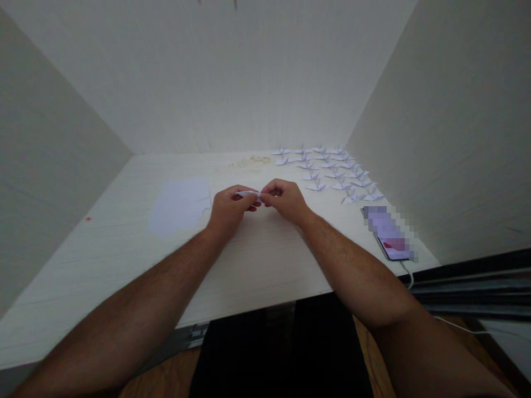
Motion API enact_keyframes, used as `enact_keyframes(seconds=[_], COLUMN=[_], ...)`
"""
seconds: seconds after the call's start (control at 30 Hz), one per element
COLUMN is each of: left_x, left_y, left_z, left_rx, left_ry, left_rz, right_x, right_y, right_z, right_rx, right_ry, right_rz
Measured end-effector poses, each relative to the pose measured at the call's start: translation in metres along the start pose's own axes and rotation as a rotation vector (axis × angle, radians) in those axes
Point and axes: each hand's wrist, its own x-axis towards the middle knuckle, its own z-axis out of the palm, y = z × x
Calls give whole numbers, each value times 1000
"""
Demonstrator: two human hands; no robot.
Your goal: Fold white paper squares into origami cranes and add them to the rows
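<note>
Between my two hands, above the middle of the white desk, is a small folded piece of white paper [245, 193]. My left hand [229, 209] is closed around its body, with the thumb lying on top. The thumb and fingertips of my right hand [284, 199] pinch its right end. Fingers cover much of the paper, so its exact folded shape is hard to make out. Several white origami cranes [338, 172] stand in rows at the back right, beyond my right hand.
White paper sheets [179, 205] lie on the desk [257, 260] left of my left hand. A phone [388, 232] with a white cable [408, 274] rests near the right edge. Walls [232, 83] enclose the desk at the back and both sides. Brownish stains [253, 161] mark its rear.
</note>
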Motion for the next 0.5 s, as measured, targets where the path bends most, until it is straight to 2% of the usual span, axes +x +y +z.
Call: enact_keyframes(seconds=[0.2,0.5], left_x=[1,1], left_y=[-1,-4], left_z=[-1,-3], left_rx=[-43,-100], left_ry=[-24,-36], left_rz=[23,5], right_x=[0,0], right_y=[0,-1], right_z=[-1,-4], right_rx=[214,214], right_ry=[9,-26], right_rz=[76,84])
